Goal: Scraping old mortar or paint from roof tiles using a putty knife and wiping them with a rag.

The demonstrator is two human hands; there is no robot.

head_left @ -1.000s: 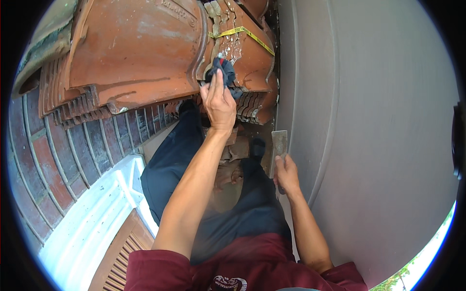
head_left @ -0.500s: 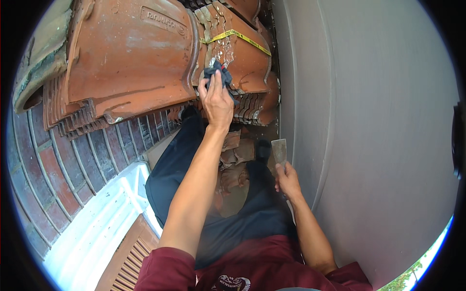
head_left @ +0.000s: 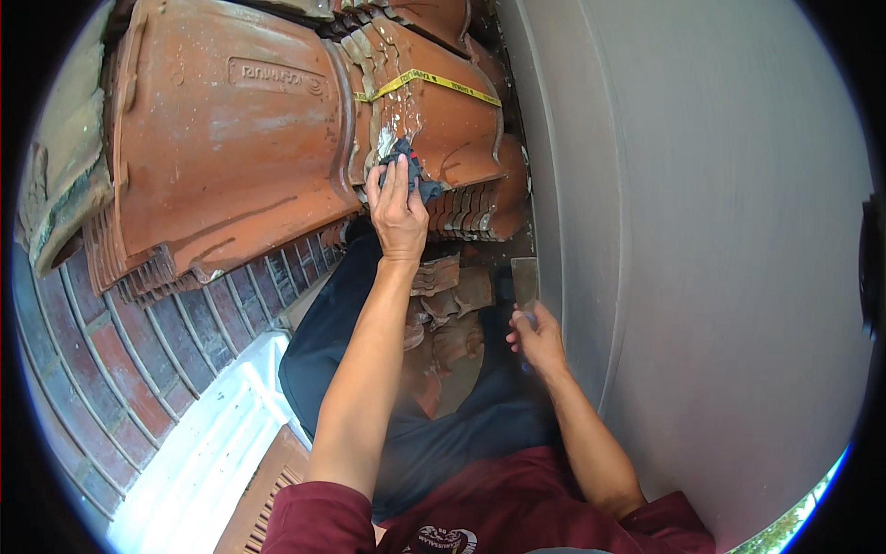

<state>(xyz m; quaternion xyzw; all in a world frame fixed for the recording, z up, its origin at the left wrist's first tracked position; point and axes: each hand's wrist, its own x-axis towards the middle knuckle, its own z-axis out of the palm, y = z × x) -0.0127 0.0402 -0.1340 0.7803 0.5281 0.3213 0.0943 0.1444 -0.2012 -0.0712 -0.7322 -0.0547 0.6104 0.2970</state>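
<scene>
My left hand (head_left: 399, 226) is closed on a bunched dark cloth (head_left: 425, 188), with a bit of red showing beside it. It presses the cloth against the near edges of stacked orange clay roof tiles (head_left: 457, 143). White smears and specks mark the tile edges just above the cloth. Lower and to the right, my right hand (head_left: 542, 345) grips a scraper (head_left: 525, 281) by its handle, the flat, dull blade pointing up and away from me. The blade is apart from the tiles, close to the grey wall.
A larger tile stack (head_left: 231, 138) stands at left, and yellow tape (head_left: 452, 84) crosses the right-hand stack. Broken tile pieces (head_left: 459, 294) lie between my legs. A smooth grey wall (head_left: 720, 231) rises close on the right; brickwork (head_left: 138, 360) and a white ledge (head_left: 208, 443) are left.
My left hand with the cloth has moved a little down the tile edges, showing more of the white smear. The scraper has turned more upright. The whole view has shifted slightly.
</scene>
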